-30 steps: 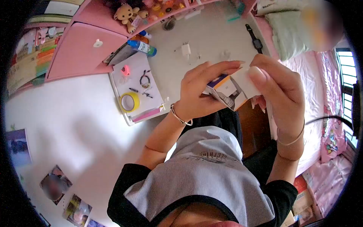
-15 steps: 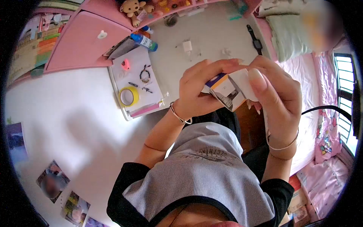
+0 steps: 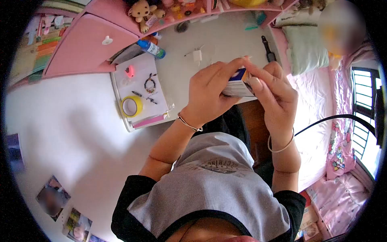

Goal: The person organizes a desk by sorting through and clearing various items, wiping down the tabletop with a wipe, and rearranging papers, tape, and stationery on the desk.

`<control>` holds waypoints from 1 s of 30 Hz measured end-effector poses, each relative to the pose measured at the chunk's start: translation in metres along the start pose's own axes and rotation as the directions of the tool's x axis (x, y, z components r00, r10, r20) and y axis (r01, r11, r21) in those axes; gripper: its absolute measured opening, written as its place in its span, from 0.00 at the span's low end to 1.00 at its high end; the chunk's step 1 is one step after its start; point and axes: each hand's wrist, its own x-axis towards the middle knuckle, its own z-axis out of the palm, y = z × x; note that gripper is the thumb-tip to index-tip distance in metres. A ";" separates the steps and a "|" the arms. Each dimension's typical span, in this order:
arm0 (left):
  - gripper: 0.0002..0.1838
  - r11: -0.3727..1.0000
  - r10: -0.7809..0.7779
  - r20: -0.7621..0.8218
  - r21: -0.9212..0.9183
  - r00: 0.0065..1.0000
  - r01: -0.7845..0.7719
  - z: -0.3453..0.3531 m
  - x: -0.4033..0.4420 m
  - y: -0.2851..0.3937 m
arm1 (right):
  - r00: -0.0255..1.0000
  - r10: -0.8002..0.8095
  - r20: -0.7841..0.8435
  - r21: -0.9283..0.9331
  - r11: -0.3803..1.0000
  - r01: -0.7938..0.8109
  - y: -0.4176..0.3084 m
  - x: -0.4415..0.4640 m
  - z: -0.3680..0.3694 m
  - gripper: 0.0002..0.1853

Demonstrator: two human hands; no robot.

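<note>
Two hands — one left hand (image 3: 209, 90), one right hand (image 3: 276, 90) — meet on one small box (image 3: 234, 89). To the left of that box sit one yellow tape roll (image 3: 139, 105), one beaded bracelet (image 3: 146, 85), one blue bottle (image 3: 152, 48) and one teddy bear (image 3: 141, 14); beyond it lie one white plug (image 3: 197, 55) and one black watch (image 3: 269, 50), and to its right one pale green pillow (image 3: 306, 48).

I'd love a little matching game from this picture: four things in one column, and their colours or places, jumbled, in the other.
Things:
1. small box
2. tape roll
3. watch
4. plug charger

Colours or places:
A. black, near the desk's right edge
B. between the left hand and right hand
C. white, lying on the desk
D. yellow

Pairs: 1-B, 2-D, 3-A, 4-C
</note>
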 end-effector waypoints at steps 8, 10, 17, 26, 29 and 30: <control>0.33 0.994 -0.059 0.205 -0.075 0.977 0.076 0.022 0.016 -0.015 | 0.963 0.261 0.069 0.230 0.935 -0.270 0.024 0.017 -0.032 0.12; 0.32 0.988 -0.071 0.287 -0.111 0.955 0.106 0.027 0.021 -0.013 | 0.922 0.347 0.169 0.284 0.879 -0.383 0.029 0.019 -0.051 0.11; 0.29 0.975 -0.017 0.536 -0.178 0.844 0.133 0.033 0.038 0.002 | 0.845 0.184 0.502 0.457 0.773 -0.440 0.045 0.023 -0.099 0.11; 0.32 0.980 0.013 0.554 -0.173 0.833 0.100 0.038 0.044 0.028 | 0.837 -0.006 0.548 0.543 0.764 -0.350 0.038 0.018 -0.121 0.13; 0.32 0.986 -0.034 0.551 -0.118 0.834 0.117 0.036 0.044 0.036 | 0.839 0.068 0.539 0.494 0.782 -0.381 0.031 0.014 -0.119 0.11; 0.29 0.990 -0.032 0.538 -0.098 0.842 0.100 0.035 0.044 0.039 | 0.840 0.097 0.534 0.461 0.799 -0.386 0.029 0.014 -0.118 0.11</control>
